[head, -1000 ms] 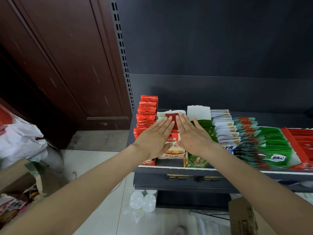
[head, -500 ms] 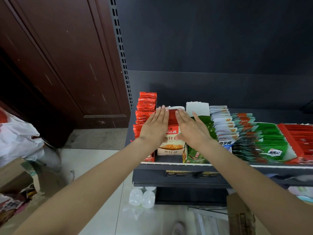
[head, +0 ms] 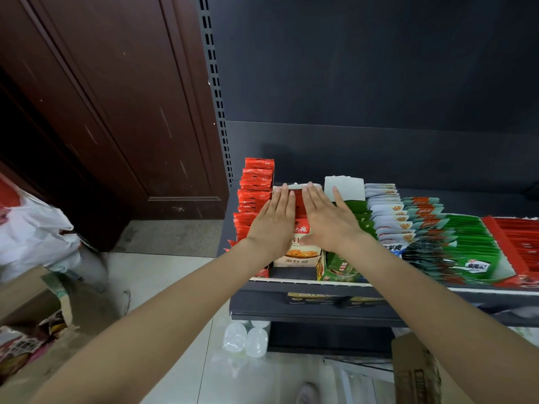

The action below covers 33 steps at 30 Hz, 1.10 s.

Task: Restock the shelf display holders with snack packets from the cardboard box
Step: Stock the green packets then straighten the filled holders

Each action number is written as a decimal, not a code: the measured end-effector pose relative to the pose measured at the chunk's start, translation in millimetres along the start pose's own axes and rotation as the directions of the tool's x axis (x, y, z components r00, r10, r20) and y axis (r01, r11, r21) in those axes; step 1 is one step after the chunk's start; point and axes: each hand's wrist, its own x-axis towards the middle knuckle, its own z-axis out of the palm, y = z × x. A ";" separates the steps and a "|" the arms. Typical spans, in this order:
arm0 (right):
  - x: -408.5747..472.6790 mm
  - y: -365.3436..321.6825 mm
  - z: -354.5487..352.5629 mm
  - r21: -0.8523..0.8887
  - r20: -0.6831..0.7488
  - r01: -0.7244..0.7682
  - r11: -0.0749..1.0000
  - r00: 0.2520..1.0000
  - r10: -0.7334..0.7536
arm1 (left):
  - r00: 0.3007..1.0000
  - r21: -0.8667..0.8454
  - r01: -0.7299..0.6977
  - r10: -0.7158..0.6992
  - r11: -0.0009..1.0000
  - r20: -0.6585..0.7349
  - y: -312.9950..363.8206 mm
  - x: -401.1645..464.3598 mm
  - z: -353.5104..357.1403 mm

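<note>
Snack packets [head: 297,242] pressed flat in a shelf holder by two flat hands.

Nearest, the cardboard box [head: 32,310] lies open on the floor at the left, packets inside. Farther up, the left hand [head: 272,225] and right hand [head: 328,225] are laid with straight fingers on the red-and-cream packets in their display holder [head: 294,262], gripping nothing. If too much pressure is applied, the holder could be shoved back or the packets creased. Beyond, the tall red stack [head: 256,196] stands just beside the left hand and could be toppled by a sideways nudge.
</note>
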 end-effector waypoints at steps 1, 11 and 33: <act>0.1 -0.6 1.8 0.013 0.015 0.004 1.000 1.000 -0.004 | 1.000 -0.019 -0.013 0.013 1.000 0.020 -3.2 -0.3 -1.4; -4.3 3.7 0.9 0.004 0.118 0.051 0.999 0.992 -0.052 | 0.994 -0.095 -0.043 0.053 0.995 0.097 -8.9 2.7 -6.4; -15.3 16.0 -16.7 0.213 0.204 0.144 0.966 0.961 -0.188 | 0.981 -0.319 -0.073 0.126 0.945 0.147 -19.7 -15.8 -24.5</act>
